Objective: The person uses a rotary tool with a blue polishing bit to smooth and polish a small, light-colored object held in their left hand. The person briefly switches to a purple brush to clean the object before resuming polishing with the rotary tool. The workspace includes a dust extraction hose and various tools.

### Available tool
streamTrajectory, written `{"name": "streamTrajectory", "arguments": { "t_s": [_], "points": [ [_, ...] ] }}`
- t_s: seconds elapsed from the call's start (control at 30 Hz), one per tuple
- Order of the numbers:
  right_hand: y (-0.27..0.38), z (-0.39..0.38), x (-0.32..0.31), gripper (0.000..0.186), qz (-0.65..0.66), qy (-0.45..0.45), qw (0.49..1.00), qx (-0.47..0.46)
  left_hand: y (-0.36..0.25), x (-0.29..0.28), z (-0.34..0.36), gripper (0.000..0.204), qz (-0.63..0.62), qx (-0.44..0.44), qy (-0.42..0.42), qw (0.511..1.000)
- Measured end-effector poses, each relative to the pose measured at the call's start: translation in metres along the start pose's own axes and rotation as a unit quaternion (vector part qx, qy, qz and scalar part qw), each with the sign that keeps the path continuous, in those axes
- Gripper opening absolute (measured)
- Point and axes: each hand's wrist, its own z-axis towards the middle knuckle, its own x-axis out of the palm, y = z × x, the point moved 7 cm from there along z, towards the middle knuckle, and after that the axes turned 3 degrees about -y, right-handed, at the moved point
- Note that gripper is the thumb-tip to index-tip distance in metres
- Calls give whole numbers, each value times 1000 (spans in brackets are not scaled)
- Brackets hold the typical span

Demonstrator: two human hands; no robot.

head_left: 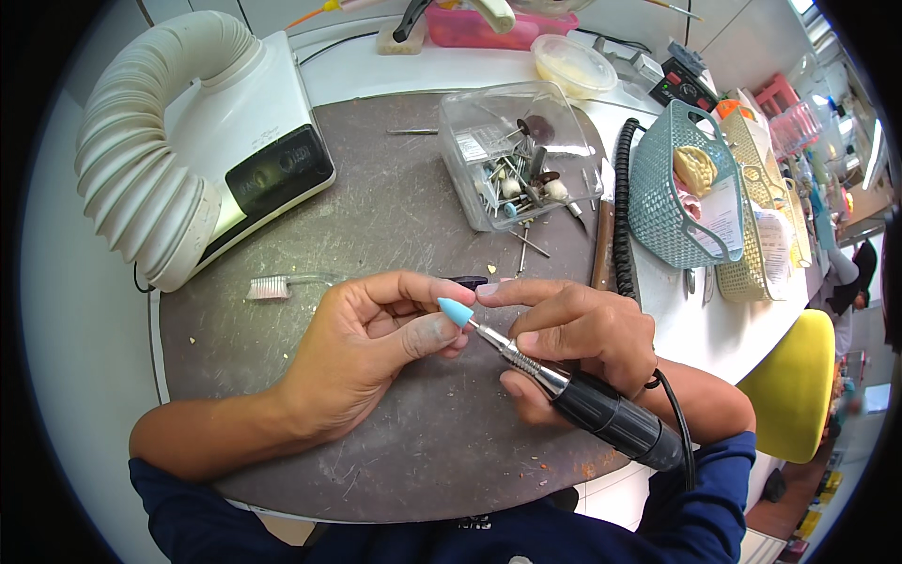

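My right hand [592, 329] is wrapped around a black and silver rotary handpiece [611, 414], its index finger stretched toward my left fingertips. A light-blue cone-shaped polishing bit [455, 311] sits on the handpiece's metal shank and points up to the left. My left hand [376, 329] is closed, thumb and fingers curled around the blue bit; whatever else they may hold is hidden. Bluish-grey dust coats the left thumb. Beyond the left hand lies a clear-handled toothbrush [271, 288] with white bristles. A small dark piece [467, 280] shows just behind the fingertips.
A clear plastic box [460, 193] of rotary bits stands beyond my hands, with loose bits [526, 246] before it. At right are a wooden-handled knife [604, 240], a coiled black cord [622, 216] and a teal basket [658, 226]. A white machine with a ribbed hose [122, 160] stands at left.
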Motion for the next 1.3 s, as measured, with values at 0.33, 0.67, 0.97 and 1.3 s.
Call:
{"name": "streamTrajectory", "arguments": {
  "t_s": [0.33,0.67,0.97,1.3],
  "points": [
    [-3,-2,0,39,7,-3,1000,14,0,-1,0,24,2,0,1,1000],
    [-3,-1,-3,39,-8,-25,1000,-6,1,-1,0,20,-4,14,-1,1000],
    [-3,-1,-5,35,-6,-62,998,13,-1,0,0,22,-2,15,-2,1000],
    [-3,-1,-1,41,-16,11,1000,18,1,-2,0,21,-7,13,-5,1000]
  ]
}}
